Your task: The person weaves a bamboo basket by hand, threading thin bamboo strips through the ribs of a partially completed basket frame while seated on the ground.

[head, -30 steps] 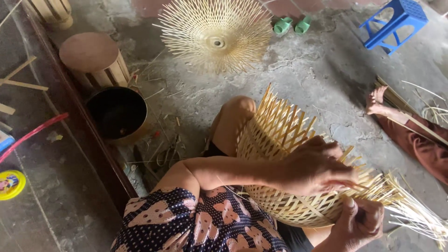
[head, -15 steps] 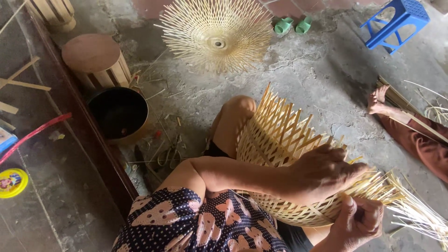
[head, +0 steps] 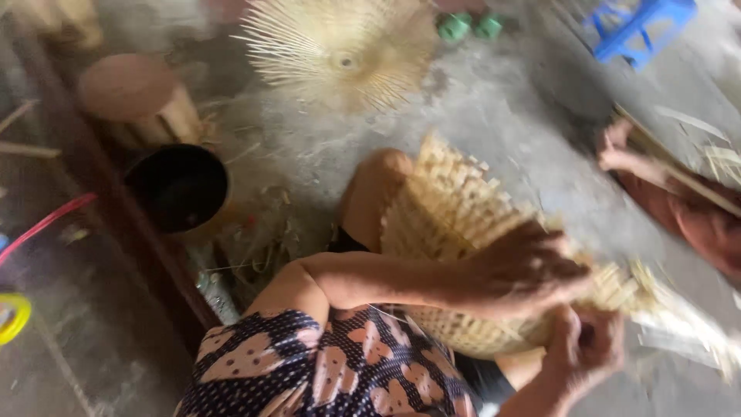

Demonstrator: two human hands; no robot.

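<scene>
A half-woven bamboo basket (head: 448, 208) rests on my lap, its loose upright strips pointing up and away. My left hand (head: 532, 266) reaches across from the left and presses on the basket's rim, fingers curled over the weave. Just below it, my right hand (head: 587, 347) is closed around loose bamboo strips (head: 679, 313) that trail off to the right. The whole view is blurred by motion, so the finger positions are unclear.
On the concrete floor ahead lies a round bamboo piece with radiating strips (head: 347, 54). A black pot (head: 181, 185) and a wooden stool (head: 131, 89) stand at the left. A blue plastic stool (head: 641, 27) is at the back right. Another person's foot (head: 617, 147) is at the right.
The view has swung and blurred. My left hand has slid slightly along the rim, and my right hand has moved up closer beneath it with the strips.
</scene>
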